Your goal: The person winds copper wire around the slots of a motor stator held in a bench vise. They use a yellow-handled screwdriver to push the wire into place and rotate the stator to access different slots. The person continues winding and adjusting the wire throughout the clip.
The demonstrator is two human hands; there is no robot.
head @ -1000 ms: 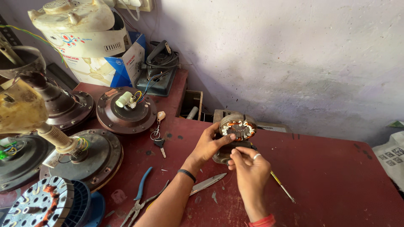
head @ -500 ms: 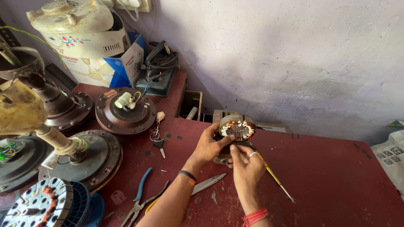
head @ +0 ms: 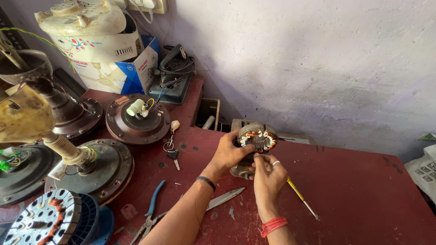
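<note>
My left hand [head: 229,152] grips a small round motor stator [head: 258,137] with copper windings, holding it tilted up above the dark red table [head: 363,195]. My right hand [head: 268,174], with a ring and a red wrist thread, touches the stator's lower front with its fingertips. A yellow-handled screwdriver [head: 300,197] lies on the table just right of my right hand. A grey metal housing part [head: 240,170] sits under the hands, mostly hidden.
Blue-handled pliers [head: 152,208] and a metal blade [head: 225,198] lie near my left forearm. Keys [head: 172,152] lie beside brown ceiling-fan motors [head: 137,121] at left. A wound stator [head: 43,222] is at bottom left. Boxes and a fan casing [head: 91,27] stand at the back.
My right hand drew back slightly and then returned to the stator's front, and the stator tilted a little more toward me. The screwdriver stayed on the table.
</note>
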